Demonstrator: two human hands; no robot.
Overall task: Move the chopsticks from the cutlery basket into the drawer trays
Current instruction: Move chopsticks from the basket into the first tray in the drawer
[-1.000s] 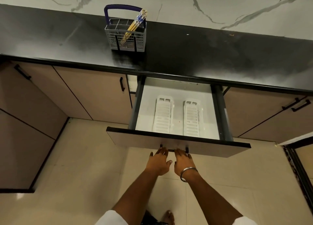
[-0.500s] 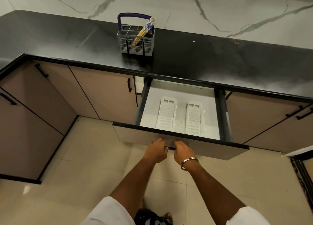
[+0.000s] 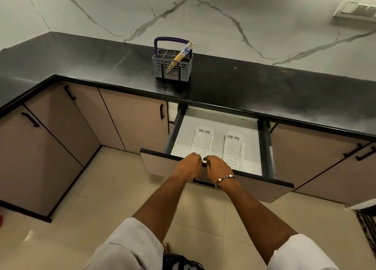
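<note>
A grey cutlery basket (image 3: pixel 172 70) with a blue handle stands on the black counter. Several chopsticks (image 3: pixel 180 55) lean in it, tips up to the right. Below the counter the drawer (image 3: pixel 254 185) is pulled out. Two white slotted trays lie side by side on its floor, the left tray (image 3: pixel 202 141) and the right tray (image 3: pixel 232 148). My left hand (image 3: pixel 189 165) and my right hand (image 3: pixel 217 167) sit close together at the top edge of the drawer front, above its black handle (image 3: pixel 200 181), fingers curled over the edge. Both hands are far from the basket.
Beige cupboard doors with black handles (image 3: pixel 161 112) flank the drawer. The counter (image 3: pixel 264 86) turns a corner at the left. A marble wall with switch plates (image 3: pixel 358 7) rises behind. Beige floor tiles (image 3: pixel 101 198) lie below.
My hands have left the drawer handle and risen to the top edge of the drawer front. The view has lifted and shifted left, showing more wall.
</note>
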